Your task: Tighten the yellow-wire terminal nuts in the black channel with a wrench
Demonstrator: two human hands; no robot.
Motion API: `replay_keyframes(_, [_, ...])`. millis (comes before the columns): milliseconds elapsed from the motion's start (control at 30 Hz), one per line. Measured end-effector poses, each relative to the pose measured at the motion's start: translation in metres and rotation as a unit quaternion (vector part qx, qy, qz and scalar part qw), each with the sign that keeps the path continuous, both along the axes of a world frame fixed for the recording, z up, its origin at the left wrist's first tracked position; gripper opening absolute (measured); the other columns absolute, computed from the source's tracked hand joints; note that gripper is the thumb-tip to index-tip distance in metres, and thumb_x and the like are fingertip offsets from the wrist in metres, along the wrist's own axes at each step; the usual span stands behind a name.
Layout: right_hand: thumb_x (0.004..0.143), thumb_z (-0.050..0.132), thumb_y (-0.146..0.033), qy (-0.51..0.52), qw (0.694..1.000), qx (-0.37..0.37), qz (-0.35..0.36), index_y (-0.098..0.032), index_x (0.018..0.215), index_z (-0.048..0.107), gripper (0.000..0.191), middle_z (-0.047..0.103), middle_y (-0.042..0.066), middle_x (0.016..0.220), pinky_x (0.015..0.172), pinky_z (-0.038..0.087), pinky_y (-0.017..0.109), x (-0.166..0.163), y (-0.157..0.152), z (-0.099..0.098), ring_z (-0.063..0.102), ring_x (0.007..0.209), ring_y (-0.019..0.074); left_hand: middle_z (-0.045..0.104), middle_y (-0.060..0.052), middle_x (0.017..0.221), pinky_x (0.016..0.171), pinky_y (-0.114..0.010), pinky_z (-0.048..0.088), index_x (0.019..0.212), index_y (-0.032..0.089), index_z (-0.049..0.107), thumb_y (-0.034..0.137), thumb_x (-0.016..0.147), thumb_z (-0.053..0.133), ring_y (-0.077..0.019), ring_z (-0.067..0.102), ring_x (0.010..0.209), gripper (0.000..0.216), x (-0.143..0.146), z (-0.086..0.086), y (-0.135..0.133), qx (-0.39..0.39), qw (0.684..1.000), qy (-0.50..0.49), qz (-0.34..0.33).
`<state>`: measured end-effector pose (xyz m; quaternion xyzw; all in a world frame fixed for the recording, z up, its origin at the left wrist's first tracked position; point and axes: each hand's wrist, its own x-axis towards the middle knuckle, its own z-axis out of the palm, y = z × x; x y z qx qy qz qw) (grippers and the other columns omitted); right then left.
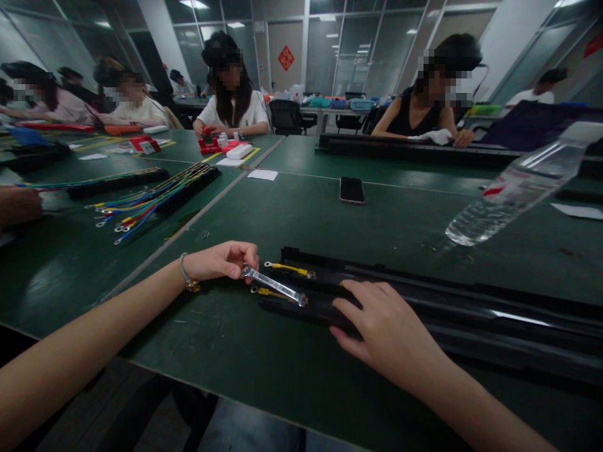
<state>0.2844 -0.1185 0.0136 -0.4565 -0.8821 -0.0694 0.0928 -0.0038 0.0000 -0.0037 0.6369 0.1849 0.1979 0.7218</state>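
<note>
My left hand (223, 260) grips one end of a silver wrench (276, 287). The wrench's other end sits at a bolt on a long black rail (424, 307). Two short yellow wires (289, 269) with ring terminals stick out past the rail's left end; the nearer one lies partly under the wrench. On the rail, to the right of the wrench, rests my right hand (377, 317), fingers apart and holding nothing. Its palm side is hidden.
A clear water bottle (513, 194) is at the right, with a phone (352, 189) farther left. Bundles of coloured wires (155, 201) lie on the green table (282, 216) at the left. Another person's hand (19, 204) shows at the left edge; several people sit across the table.
</note>
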Motion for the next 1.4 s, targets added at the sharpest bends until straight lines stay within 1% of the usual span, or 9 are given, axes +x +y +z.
replay_keyframes(300, [0.077, 0.051, -0.033, -0.004, 1.0, -0.01, 0.0, -0.018, 0.092, 0.063, 0.024, 0.056, 0.013, 0.107, 0.076, 0.039, 0.039, 0.0014, -0.001, 0.0001, 0.051, 0.093, 0.0251, 0.056, 0.0, 0.068, 0.06, -0.021, 0.041, 0.077, 0.012, 0.053, 0.028, 0.065, 0.073, -0.0108, 0.052, 0.064, 0.028, 0.0001, -0.0014, 0.0, -0.013, 1.0, -0.007, 0.025])
replay_keyframes(500, [0.076, 0.052, -0.033, 0.002, 1.0, -0.007, 0.003, -0.018, 0.092, 0.063, 0.024, 0.056, 0.012, 0.107, 0.075, 0.039, 0.039, 0.0007, 0.0012, -0.002, 0.051, 0.093, 0.0248, 0.057, -0.001, 0.072, 0.056, -0.018, 0.041, 0.082, 0.011, 0.054, 0.027, 0.068, 0.071, -0.0098, 0.053, 0.064, 0.027, -0.0008, -0.0042, 0.0024, -0.024, 0.999, -0.008, 0.045])
replay_keyframes(600, [0.077, 0.052, -0.033, 0.003, 1.0, -0.005, 0.006, -0.018, 0.092, 0.063, 0.024, 0.056, 0.012, 0.107, 0.075, 0.039, 0.039, 0.0006, 0.0011, -0.0023, 0.051, 0.093, 0.0247, 0.057, -0.001, 0.072, 0.056, -0.017, 0.04, 0.083, 0.011, 0.054, 0.026, 0.068, 0.07, -0.0089, 0.053, 0.063, 0.026, -0.0014, -0.0054, 0.0035, -0.02, 0.999, -0.006, 0.05])
replay_keyframes(700, [0.077, 0.051, -0.033, 0.002, 1.0, -0.007, 0.005, -0.017, 0.092, 0.063, 0.024, 0.056, 0.013, 0.108, 0.075, 0.039, 0.039, 0.0011, 0.0008, -0.0019, 0.051, 0.094, 0.0249, 0.056, -0.001, 0.069, 0.057, -0.019, 0.04, 0.079, 0.011, 0.055, 0.029, 0.066, 0.072, -0.0093, 0.052, 0.062, 0.028, -0.001, -0.0054, 0.004, -0.001, 0.999, 0.0, 0.052])
replay_keyframes(867, [0.077, 0.052, -0.033, 0.002, 1.0, -0.008, 0.007, -0.018, 0.092, 0.063, 0.024, 0.056, 0.013, 0.107, 0.075, 0.039, 0.039, 0.0018, 0.0006, -0.0008, 0.051, 0.094, 0.0251, 0.054, 0.001, 0.063, 0.058, -0.023, 0.04, 0.073, 0.014, 0.056, 0.033, 0.061, 0.075, -0.0121, 0.05, 0.062, 0.029, 0.0001, -0.0044, 0.0041, 0.038, 0.999, 0.001, 0.023])
replay_keyframes(1033, [0.077, 0.051, -0.033, -0.001, 1.0, -0.011, 0.004, -0.018, 0.092, 0.063, 0.024, 0.056, 0.012, 0.108, 0.076, 0.039, 0.039, 0.0019, -0.0007, -0.0002, 0.051, 0.094, 0.0248, 0.052, 0.001, 0.061, 0.057, -0.024, 0.038, 0.068, 0.016, 0.056, 0.031, 0.053, 0.079, -0.0125, 0.046, 0.061, 0.031, -0.0002, -0.0036, 0.0029, 0.035, 0.999, 0.001, -0.008])
replay_keyframes(1133, [0.077, 0.051, -0.033, 0.001, 1.0, -0.007, 0.007, -0.017, 0.091, 0.063, 0.023, 0.056, 0.012, 0.107, 0.075, 0.039, 0.039, 0.0017, -0.0008, 0.0001, 0.051, 0.093, 0.0246, 0.051, 0.001, 0.062, 0.058, -0.024, 0.038, 0.067, 0.016, 0.056, 0.03, 0.052, 0.08, -0.0132, 0.046, 0.062, 0.031, 0.0009, -0.0009, 0.0001, 0.035, 0.999, 0.008, -0.03])
replay_keyframes(1267, [0.077, 0.052, -0.033, 0.001, 1.0, -0.003, 0.01, -0.017, 0.091, 0.063, 0.023, 0.056, 0.013, 0.106, 0.074, 0.039, 0.038, 0.0008, 0.0002, -0.0001, 0.052, 0.093, 0.0247, 0.051, 0.001, 0.061, 0.059, -0.025, 0.038, 0.066, 0.016, 0.055, 0.032, 0.051, 0.08, -0.0137, 0.047, 0.062, 0.032, 0.0029, 0.0025, -0.0034, 0.038, 0.999, 0.019, -0.026])
replay_keyframes(1400, [0.077, 0.053, -0.032, 0.002, 1.0, 0.002, 0.01, -0.017, 0.091, 0.063, 0.023, 0.057, 0.013, 0.107, 0.075, 0.039, 0.039, 0.0011, 0.0008, -0.0007, 0.052, 0.093, 0.0248, 0.051, 0.001, 0.062, 0.059, -0.025, 0.039, 0.067, 0.016, 0.055, 0.032, 0.052, 0.079, -0.0136, 0.047, 0.062, 0.032, 0.0022, 0.0012, -0.0027, 0.044, 0.999, 0.011, -0.021])
